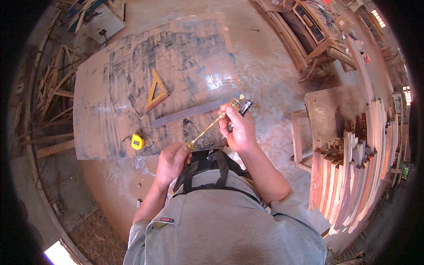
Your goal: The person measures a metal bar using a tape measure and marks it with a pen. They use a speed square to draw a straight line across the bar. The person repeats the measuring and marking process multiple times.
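Note:
A slender brass-coloured rod (206, 130) with ringed, knobbed ends runs diagonally between my hands, above the near edge of a stained board; its exact kind is unclear. My left hand (172, 160) pinches the lower end. Higher up, my right hand (243, 130) closes round the rod near its bulbous end. A small black object (247, 107) also sticks out of my right hand, too little of it showing to name. On the board lie a yellow triangle square (157, 101), a long grey flat strip (187, 113) and a yellow tape measure (138, 141).
The board (95, 115), smeared dark, spreads in front of me. At the right, many upright wood strips (329, 185) stand bundled beside a wooden frame (297, 137). A wooden workbench (304, 31) is at the far right. Timber frames (59, 92) lean at the left.

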{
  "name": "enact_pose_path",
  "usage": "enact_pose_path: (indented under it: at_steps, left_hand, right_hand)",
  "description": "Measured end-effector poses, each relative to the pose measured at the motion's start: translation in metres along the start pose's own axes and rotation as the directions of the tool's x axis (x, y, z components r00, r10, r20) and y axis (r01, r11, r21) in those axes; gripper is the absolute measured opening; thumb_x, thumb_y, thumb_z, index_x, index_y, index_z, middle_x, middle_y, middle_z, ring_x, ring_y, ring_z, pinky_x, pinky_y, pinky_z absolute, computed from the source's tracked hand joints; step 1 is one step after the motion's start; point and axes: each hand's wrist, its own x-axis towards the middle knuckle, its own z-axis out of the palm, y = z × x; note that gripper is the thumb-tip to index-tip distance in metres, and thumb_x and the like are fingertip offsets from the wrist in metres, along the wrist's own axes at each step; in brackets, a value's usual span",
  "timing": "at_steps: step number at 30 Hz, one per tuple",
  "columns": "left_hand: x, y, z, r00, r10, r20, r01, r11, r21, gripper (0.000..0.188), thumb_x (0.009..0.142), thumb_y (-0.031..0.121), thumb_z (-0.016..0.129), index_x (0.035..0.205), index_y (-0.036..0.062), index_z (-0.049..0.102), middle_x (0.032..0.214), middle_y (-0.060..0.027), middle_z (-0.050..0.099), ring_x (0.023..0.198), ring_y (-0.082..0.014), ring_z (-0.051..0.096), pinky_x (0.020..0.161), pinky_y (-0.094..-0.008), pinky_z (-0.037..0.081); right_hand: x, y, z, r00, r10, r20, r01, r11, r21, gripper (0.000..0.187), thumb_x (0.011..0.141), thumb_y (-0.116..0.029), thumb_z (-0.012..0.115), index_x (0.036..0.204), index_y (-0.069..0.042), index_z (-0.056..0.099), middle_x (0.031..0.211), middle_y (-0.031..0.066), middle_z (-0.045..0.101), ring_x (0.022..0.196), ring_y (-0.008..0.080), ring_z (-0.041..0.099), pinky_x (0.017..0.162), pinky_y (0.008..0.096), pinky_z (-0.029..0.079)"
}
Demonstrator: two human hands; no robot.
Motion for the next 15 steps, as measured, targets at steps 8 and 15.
enact_pose_path:
  at_steps: [8, 15]
  left_hand:
    - [0.003, 0.004, -0.001, 0.992, -0.095, 0.088, 0.114, 0.963, -0.243, 0.031, 0.104, 0.022, 0.053, 0.093, -0.0032, 0.067, 0.075, -0.0049, 0.064, 0.063, -0.0112, 0.059, 0.059, -0.0266, 0.049]
    - [0.007, -0.002, -0.001, 0.983, -0.114, 0.145, 0.149, 0.954, -0.26, 0.032, 0.105, 0.025, 0.054, 0.091, -0.0014, 0.067, 0.074, -0.0033, 0.063, 0.061, -0.0103, 0.058, 0.057, -0.0262, 0.047]
  right_hand:
    - [0.005, -0.003, -0.009, 0.996, 0.008, 0.085, -0.01, 0.999, 0.03, 0.02, 0.105, -0.023, 0.063, 0.104, -0.004, 0.068, 0.096, 0.0063, 0.065, 0.062, 0.0105, 0.057, 0.044, 0.0252, 0.04]
    - [0.007, -0.002, -0.011, 0.997, 0.04, 0.062, -0.043, 0.998, 0.039, 0.019, 0.104, -0.021, 0.063, 0.106, -0.003, 0.067, 0.096, 0.0076, 0.065, 0.062, 0.0112, 0.057, 0.044, 0.0261, 0.041]
